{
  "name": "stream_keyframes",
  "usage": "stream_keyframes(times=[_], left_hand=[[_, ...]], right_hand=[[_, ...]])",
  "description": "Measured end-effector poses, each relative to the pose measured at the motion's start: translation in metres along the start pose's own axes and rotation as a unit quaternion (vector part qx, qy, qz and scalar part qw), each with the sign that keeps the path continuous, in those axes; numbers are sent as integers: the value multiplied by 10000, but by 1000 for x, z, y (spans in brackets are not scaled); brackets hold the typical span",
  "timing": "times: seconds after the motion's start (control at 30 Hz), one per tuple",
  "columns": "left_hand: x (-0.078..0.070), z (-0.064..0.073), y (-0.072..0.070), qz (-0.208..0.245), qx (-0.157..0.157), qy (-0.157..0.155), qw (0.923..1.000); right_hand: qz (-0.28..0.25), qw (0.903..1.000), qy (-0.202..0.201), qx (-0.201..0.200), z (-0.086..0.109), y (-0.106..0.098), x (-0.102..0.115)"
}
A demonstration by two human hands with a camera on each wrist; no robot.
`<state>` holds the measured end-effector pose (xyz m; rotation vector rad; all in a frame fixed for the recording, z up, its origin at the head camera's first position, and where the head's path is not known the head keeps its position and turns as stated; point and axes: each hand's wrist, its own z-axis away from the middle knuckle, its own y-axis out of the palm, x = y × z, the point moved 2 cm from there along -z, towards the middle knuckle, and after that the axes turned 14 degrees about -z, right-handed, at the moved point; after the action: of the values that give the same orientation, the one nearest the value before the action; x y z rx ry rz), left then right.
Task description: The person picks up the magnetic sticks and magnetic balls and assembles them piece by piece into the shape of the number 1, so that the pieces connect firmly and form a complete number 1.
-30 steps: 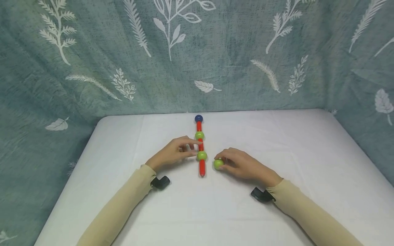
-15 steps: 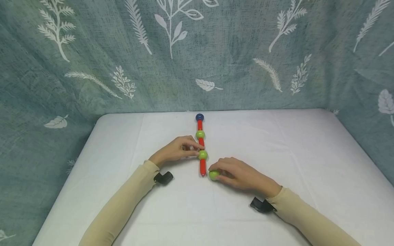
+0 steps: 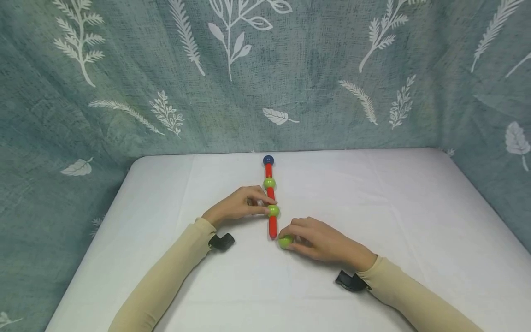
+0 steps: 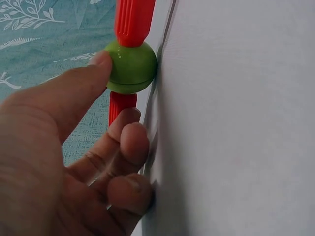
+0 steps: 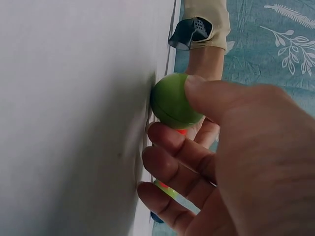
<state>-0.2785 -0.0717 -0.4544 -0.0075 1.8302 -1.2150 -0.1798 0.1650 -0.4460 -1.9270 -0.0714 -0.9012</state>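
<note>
A line of red rods and balls lies on the white cloth in the head view. From the far end come a blue ball [image 3: 268,160], a red rod [image 3: 268,171], a green ball [image 3: 269,183], another rod, a second green ball [image 4: 132,69] and a near red rod [image 3: 272,227]. My left hand [image 3: 239,203] pinches that second ball, its thumb against the side and its index finger reaching across the line. Thumb and fingers of my right hand [image 3: 323,240] grip a loose green ball [image 5: 172,101] on the table, just right of the near rod's tip.
The white-covered table [image 3: 361,184] has its far edge close behind the blue ball. A green leaf-patterned curtain [image 3: 315,55] hangs behind and at the sides. Each wrist carries a small black camera [image 3: 221,242].
My right hand has brought its green ball nearer to me and leftward, to the near rod's tip. My left hand has shifted slightly right, closing onto the second ball of the line.
</note>
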Motion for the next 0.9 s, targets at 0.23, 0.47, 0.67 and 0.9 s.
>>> stream_keyframes(times=[0.23, 0.47, 0.67, 0.9], left_hand=[[1, 0, -1, -97, 84, -65, 9999], [1, 1, -3, -28, 88, 64, 9999], [8, -1, -1, 65, 78, 136, 9999], [5, 0, -1, 6, 131, 204, 9997]], right_hand=[[-11, 9997, -258, 42, -6, 8, 6], [51, 9990, -432, 44, -12, 14, 10], [-62, 9996, -261, 7, -16, 14, 7], [167, 9992, -348, -54, -16, 15, 8]])
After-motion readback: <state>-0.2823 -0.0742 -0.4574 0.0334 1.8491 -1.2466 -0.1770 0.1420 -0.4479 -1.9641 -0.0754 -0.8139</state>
